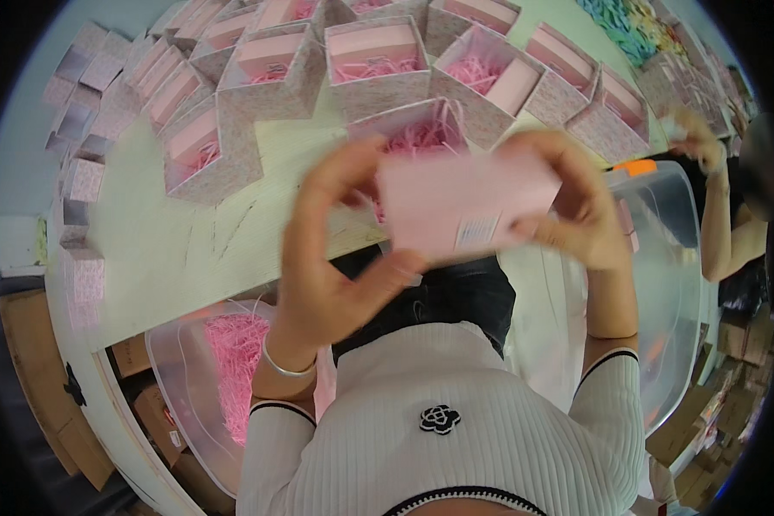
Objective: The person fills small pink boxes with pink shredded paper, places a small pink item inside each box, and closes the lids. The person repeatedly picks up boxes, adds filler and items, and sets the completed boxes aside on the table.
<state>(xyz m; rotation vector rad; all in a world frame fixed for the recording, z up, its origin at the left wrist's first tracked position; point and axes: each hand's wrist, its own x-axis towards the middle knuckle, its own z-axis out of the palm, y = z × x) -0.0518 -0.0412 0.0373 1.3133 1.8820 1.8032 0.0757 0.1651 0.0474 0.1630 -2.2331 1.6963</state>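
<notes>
Between my two hands is a small pink box (435,197), blurred by motion, with a barcode sticker on the side facing me. My left hand (335,258) grips its left end, thumb along the lower edge. Fingers of my right hand (574,200) wrap its right end, the thumb pressing near the sticker. Just behind it stands a speckled gift box (406,119) with pink shredded paper (419,138) inside, partly hidden by the held box and my hands.
Several speckled boxes (380,90) holding pink boxes and shreds crowd the table (168,238). Stacked boxes line its left edge. A clear bin (187,367) of pink shreds sits lower left; another plastic bin (664,284) is at right. Another person's arm (716,213) reaches in at far right.
</notes>
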